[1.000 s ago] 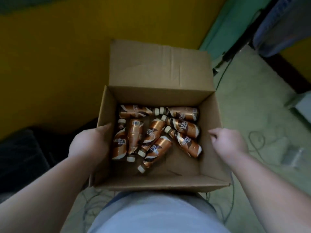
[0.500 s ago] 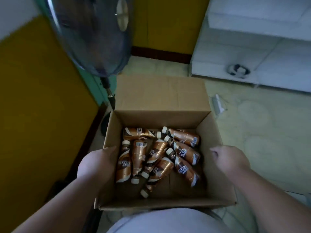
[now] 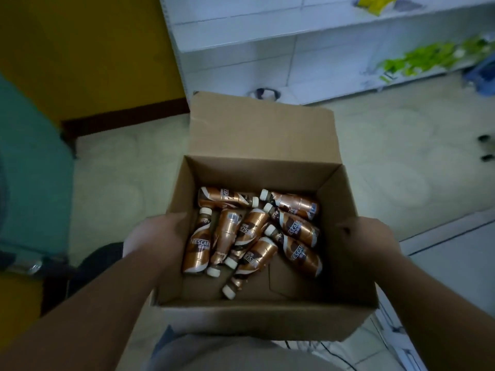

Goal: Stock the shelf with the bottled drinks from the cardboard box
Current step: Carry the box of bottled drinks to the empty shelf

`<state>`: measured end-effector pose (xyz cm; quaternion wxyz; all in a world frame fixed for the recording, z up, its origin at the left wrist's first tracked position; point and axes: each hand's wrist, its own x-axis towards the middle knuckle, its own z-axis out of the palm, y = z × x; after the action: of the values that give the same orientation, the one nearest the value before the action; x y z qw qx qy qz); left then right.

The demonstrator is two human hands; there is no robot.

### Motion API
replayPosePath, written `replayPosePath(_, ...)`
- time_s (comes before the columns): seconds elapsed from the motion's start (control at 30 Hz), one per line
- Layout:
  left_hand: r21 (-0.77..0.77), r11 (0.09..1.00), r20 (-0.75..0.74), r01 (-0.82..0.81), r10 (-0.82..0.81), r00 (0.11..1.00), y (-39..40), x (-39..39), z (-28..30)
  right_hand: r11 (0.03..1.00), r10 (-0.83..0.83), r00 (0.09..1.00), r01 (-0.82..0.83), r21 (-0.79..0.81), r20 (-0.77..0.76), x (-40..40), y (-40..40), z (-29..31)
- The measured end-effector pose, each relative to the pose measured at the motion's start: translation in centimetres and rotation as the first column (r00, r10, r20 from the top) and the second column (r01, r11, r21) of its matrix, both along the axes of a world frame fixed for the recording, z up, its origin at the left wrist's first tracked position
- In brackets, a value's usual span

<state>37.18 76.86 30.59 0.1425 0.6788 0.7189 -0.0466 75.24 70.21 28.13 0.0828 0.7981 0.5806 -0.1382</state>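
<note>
I carry an open cardboard box (image 3: 261,137) in front of my body. My left hand (image 3: 156,236) grips its left wall and my right hand (image 3: 365,242) grips its right wall. Several copper-brown bottled drinks (image 3: 251,234) with white caps lie loose on the box floor, mostly toward the far side. A white shelf (image 3: 281,30) stands ahead at the top of the view, beyond the box's raised far flap.
Green packets (image 3: 428,60) lie on the shelf's lower right level. A yellow wall (image 3: 88,49) is at the left, with a teal object (image 3: 29,167) below it. Pale floor (image 3: 401,145) stretches between box and shelf. A second white shelf edge (image 3: 455,253) runs at right.
The view has swung right while I hold the box. The fan and yellow wall slid out to the left, and the white shelf now fills the top of the view.
</note>
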Motion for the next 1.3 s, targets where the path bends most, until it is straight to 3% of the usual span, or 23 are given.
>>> replayPosePath(0.2,-0.017,0.969,0.027,0.247,-0.246,0.969,16.4,8.2,-2.2,0.959,-0.281,0.959,0.279,-0.038,-0.043,6.0,7.1,-0.3)
replayPosePath(0.5,0.067,0.808,0.004,0.585,-0.586,0.81,33.2,26.5,-0.5,0.785,-0.617,0.784,0.619,0.014,-0.067,16.9,13.8,1.4)
replayPosePath(0.73,0.074,0.744,0.015,0.664,-0.667,0.745,42.2,43.5,-2.0,0.745,-0.664,0.745,0.667,0.025,-0.072,32.0,19.9,-1.2)
replayPosePath(1.0,0.093,0.733,0.011,0.674,-0.678,0.735,49.9,61.0,-0.1,0.757,-0.652,0.757,0.653,0.014,-0.052,50.2,27.8,0.9)
replayPosePath(1.3,0.073,0.608,0.036,0.791,-0.794,0.607,63.0,86.8,-1.4,0.613,-0.789,0.61,0.79,-0.021,-0.065,69.0,35.7,-0.8)
